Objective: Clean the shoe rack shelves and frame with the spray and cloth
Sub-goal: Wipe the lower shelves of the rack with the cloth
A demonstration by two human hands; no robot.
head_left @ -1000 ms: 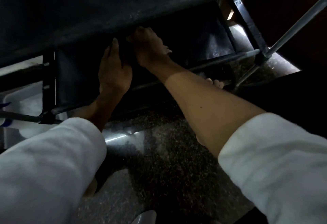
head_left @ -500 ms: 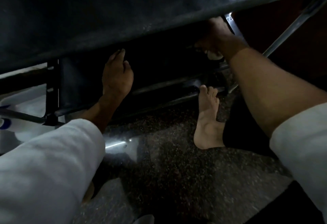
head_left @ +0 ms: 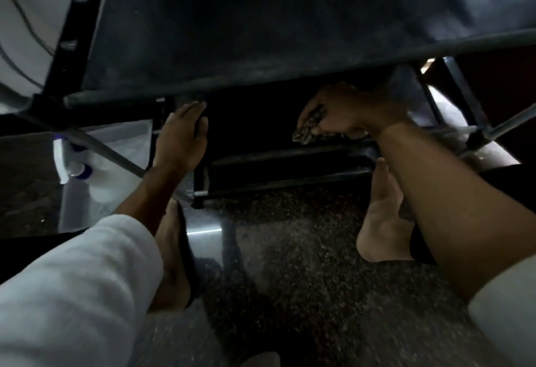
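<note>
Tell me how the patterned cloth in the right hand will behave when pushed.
Likely floppy: the cloth bunches and droops below the right hand. Probably light, looking thin and crumpled. It may fold over rather than slide flat.

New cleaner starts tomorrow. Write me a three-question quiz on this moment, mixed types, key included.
1. True or false: the right hand grips the cloth.
2. Fill in: the fingers of the left hand are ____ (straight/curled).
3. Where is the spray bottle? A) in the left hand B) at the far left, unheld C) in the right hand
Key: 1 true; 2 straight; 3 B.
</note>
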